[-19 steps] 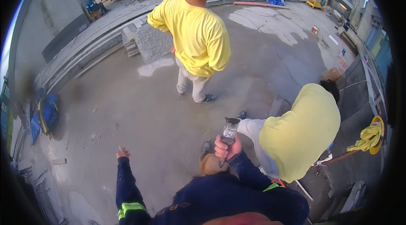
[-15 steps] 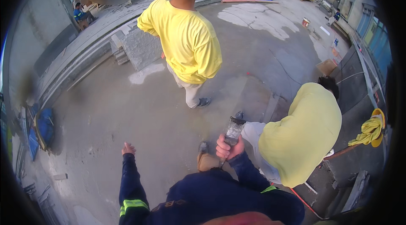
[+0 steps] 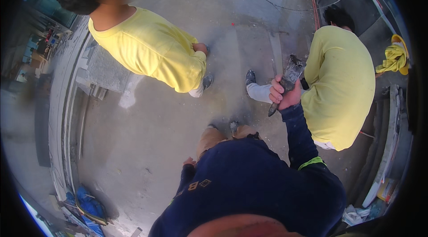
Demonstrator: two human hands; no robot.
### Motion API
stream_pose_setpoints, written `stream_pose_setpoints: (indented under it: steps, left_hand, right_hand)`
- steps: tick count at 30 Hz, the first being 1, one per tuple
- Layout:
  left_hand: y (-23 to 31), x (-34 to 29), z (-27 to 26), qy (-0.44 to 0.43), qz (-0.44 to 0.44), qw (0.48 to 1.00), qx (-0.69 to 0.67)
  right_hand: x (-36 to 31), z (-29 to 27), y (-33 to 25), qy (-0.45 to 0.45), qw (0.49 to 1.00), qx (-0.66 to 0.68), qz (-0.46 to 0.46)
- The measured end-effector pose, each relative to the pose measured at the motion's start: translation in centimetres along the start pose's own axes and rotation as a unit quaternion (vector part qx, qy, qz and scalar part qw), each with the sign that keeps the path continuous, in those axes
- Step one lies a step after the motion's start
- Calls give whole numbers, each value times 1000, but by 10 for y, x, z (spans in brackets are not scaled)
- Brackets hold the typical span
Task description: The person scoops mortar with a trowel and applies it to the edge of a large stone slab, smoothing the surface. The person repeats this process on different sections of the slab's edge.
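Note:
My right hand (image 3: 287, 93) is closed around a worn, dirty paintbrush (image 3: 293, 71). Its wide dark end points up and away from me, and the handle tip sticks out below my fingers. Just beyond and right of the brush, a crouching person in a yellow shirt (image 3: 341, 85) bends with their back to me. My left hand (image 3: 189, 162) hangs low beside my left thigh, partly hidden by my dark blue sleeve; its fingers look loosely apart, with nothing seen in them.
Another person in yellow (image 3: 147, 47) stands at the front left. A stone slab (image 3: 107, 70) leans by the left ledge. Blue sheeting (image 3: 91, 206) lies lower left. A cable (image 3: 285, 7) crosses the wet-looking concrete floor (image 3: 147, 125). A yellow hard hat (image 3: 405, 54) with a cloth hangs far right.
My view has tilted down and shifted. My right hand has carried the brush forward and right. My left hand has drawn in against my body. The standing person has turned toward the right.

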State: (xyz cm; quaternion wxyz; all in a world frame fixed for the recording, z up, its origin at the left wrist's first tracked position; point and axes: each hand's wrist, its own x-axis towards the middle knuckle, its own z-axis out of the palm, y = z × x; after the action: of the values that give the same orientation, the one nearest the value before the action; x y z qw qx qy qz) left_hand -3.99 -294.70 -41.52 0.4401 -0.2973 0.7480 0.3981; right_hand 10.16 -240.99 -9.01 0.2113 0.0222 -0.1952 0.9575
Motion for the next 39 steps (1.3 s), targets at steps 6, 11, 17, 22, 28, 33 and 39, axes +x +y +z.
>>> stream_pose_setpoints:
  steps: [6,11,17,22,28,33,39]
  left_hand:
    - [112,109,-49,-57,370,663,648]
    - [246,183,-42,-140,157,967,144]
    - [336,224,-27,-118,195,955,192]
    - [326,204,2,-145,86,979,115]
    - [311,157,68,-131,129,937,298]
    - [357,150,107,-121,99,948,279]
    - [441,155,144,-99,92,971,195]
  right_hand:
    - [17,10,33,65,987,9,-144]
    - [27,13,72,163,972,-12,-167]
    - [50,8,94,294,946,-25,-136]
    - [74,-23,98,324,943,-13,-79]
    - [128,-78,70,306,951,15,-28]
    - [188,-97,7,278,960,-6,-21]
    - [241,-121,-64,256,966,-27,-14]
